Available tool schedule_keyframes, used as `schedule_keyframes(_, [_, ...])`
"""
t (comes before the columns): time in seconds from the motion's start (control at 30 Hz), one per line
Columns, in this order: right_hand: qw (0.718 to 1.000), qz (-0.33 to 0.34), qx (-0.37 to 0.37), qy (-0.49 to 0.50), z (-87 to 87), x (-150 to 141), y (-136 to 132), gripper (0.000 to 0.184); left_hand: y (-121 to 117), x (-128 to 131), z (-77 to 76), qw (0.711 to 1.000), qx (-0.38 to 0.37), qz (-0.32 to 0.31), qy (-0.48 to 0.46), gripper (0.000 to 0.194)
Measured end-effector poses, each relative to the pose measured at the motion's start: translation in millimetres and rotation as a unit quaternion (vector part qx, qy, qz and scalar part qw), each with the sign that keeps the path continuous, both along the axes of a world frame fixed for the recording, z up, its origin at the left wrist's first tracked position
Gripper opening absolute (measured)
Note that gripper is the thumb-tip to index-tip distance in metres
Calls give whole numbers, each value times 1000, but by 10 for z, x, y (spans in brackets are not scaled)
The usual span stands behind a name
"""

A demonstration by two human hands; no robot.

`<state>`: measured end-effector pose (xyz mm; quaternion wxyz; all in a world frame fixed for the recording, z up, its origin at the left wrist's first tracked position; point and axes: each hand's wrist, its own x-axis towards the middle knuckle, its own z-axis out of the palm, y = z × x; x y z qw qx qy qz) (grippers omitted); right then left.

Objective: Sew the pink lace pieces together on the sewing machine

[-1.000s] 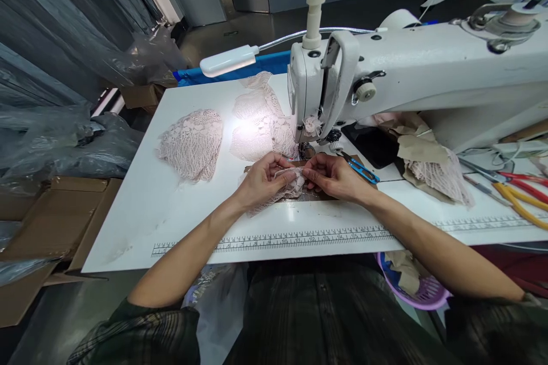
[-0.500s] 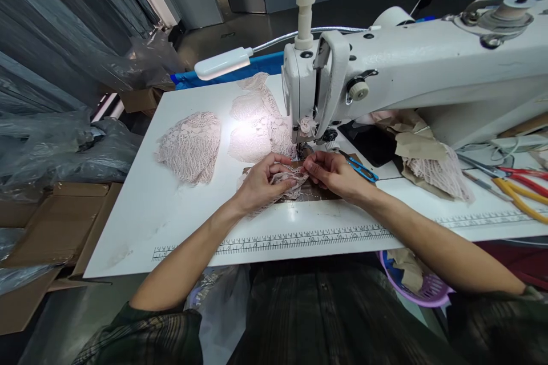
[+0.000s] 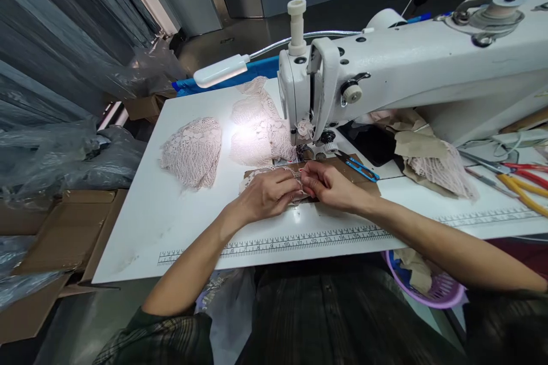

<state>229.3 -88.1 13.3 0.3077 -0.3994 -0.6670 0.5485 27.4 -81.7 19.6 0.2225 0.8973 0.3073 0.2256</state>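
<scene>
My left hand (image 3: 270,194) is closed on a pale pink lace piece (image 3: 253,175), most of which lies hidden under the fingers. Close beside it, my right hand (image 3: 329,183) pinches the same lace near its edge, thumb against forefinger. Both hands are just in front of the sewing machine's (image 3: 295,108) needle area, over a brown plate (image 3: 363,179). Blue thread snips (image 3: 358,166) lie behind my right hand. More pink lace (image 3: 252,137) rests under the lamp's light, left of the machine head, and a separate lace stack (image 3: 192,151) sits farther left.
A white lamp (image 3: 220,71) hangs over the table (image 3: 141,211). Right of the needle lie a dark phone-like slab (image 3: 372,142), lace with brown paper (image 3: 422,148) and yellow-handled scissors (image 3: 524,194). A purple basket (image 3: 445,291) stands below the edge; a cardboard box (image 3: 64,228) is at left.
Both hands have come slightly toward me with the lace, away from the needle. My left hand has turned palm down over it, and more of the brown plate shows.
</scene>
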Motion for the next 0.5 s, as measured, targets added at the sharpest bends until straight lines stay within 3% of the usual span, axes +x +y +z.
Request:
schedule_keyframes(0.07, [997, -11, 22, -68, 26, 149, -17, 16, 62, -142, 74, 999, 15, 27, 14, 25])
schedule_keyframes(0.13, [991, -50, 43, -116, 19, 377, -33, 16, 104, -285, 155, 995, -7, 97, -24, 26])
schedule_keyframes(0.2, [985, -87, 33, -148, -9, 610, -53, 16, 101, -354, 210, 982, -71, 157, -76, 22])
schedule_keyframes(0.27, [983, -44, 16, -177, -28, 756, -72, 18, 57, -316, 216, 965, -172, 156, -125, 24])
schedule_keyframes(0.37, [986, -23, 63, -155, 14, 717, -76, 25, -28, -146, 157, 944, -270, 124, -143, 30])
schedule_keyframes(0.5, [975, 39, 193, -104, 133, 381, 3, 54, -72, -18, 76, 934, -297, 130, -151, 36])
